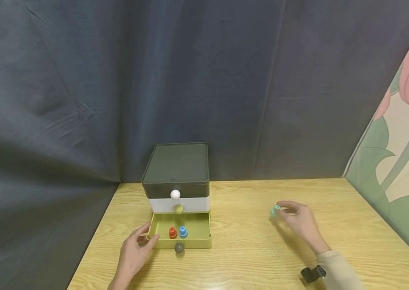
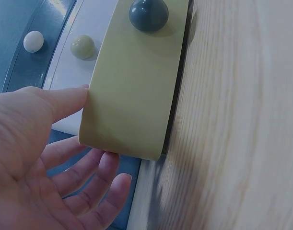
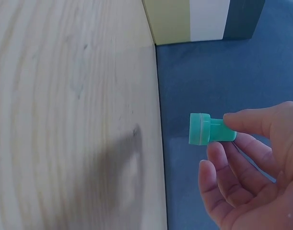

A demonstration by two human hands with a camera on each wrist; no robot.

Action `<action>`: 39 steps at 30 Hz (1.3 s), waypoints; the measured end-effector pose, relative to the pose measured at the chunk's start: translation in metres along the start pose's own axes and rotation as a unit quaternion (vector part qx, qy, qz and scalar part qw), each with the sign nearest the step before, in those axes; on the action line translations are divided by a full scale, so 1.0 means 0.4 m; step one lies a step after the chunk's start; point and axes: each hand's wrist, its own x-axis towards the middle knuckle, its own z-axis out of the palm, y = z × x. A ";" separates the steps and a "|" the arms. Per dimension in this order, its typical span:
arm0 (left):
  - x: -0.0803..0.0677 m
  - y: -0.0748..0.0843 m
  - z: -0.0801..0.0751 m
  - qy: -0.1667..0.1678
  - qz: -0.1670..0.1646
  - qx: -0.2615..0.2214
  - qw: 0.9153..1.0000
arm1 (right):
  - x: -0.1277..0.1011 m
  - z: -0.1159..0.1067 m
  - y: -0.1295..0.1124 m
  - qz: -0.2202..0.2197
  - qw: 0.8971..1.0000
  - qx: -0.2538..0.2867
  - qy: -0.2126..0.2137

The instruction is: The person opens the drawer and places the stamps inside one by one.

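The left hand [image 1: 133, 253] lies lowest in the head view, fingers relaxed and spread, thumb against the left front corner of the open drawer [image 1: 197, 230]. The left wrist view shows what the head view cannot: the thumb [image 2: 64, 103] presses on the drawer's smooth olive front, and the other fingers reach under that corner without closing on it. That view also shows three round knobs in a row: a dark grey knob [image 2: 148, 14] on the olive front, an olive one on the white drawer, a white one on the dark top drawer.

The right hand [image 1: 298, 221] hovers over the table [image 1: 248, 257], well to the right of the cabinet [image 1: 177, 177], pinching a small teal peg [image 1: 275, 210]. The right wrist view makes it plain: thumb and fingertips clamp the peg's narrow stem [image 3: 222, 134], its wider cap pointing away from the palm.

The table is pale wood with visible grain; the cabinet is boxy, smooth plastic. The open drawer holds a red peg [image 1: 172, 232] and a blue peg [image 1: 183, 231], upright, side by side.
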 end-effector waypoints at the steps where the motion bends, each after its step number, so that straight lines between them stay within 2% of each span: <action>1: 0.000 0.000 -0.001 0.000 0.000 0.000 1.000 | -0.001 0.002 -0.006 -0.003 1.000 0.001 0.001; 9: 0.000 0.002 -0.002 -0.006 -0.002 -0.003 1.000 | -0.006 0.033 -0.041 -0.067 0.997 -0.012 0.022; 13: -0.001 0.005 -0.001 -0.006 -0.004 0.000 1.000 | -0.012 0.054 -0.060 -0.083 0.996 -0.013 0.027; 24: -0.002 0.009 -0.002 -0.002 -0.004 -0.002 1.000 | -0.020 0.100 -0.121 -0.077 0.997 0.016 -0.004; 31: -0.002 0.001 0.000 -0.001 0.002 0.000 1.000 | -0.024 0.133 -0.158 -0.092 0.994 0.041 -0.039; 39: 0.002 -0.004 0.003 0.003 0.006 0.001 1.000 | -0.029 0.160 -0.192 -0.076 0.993 0.059 -0.064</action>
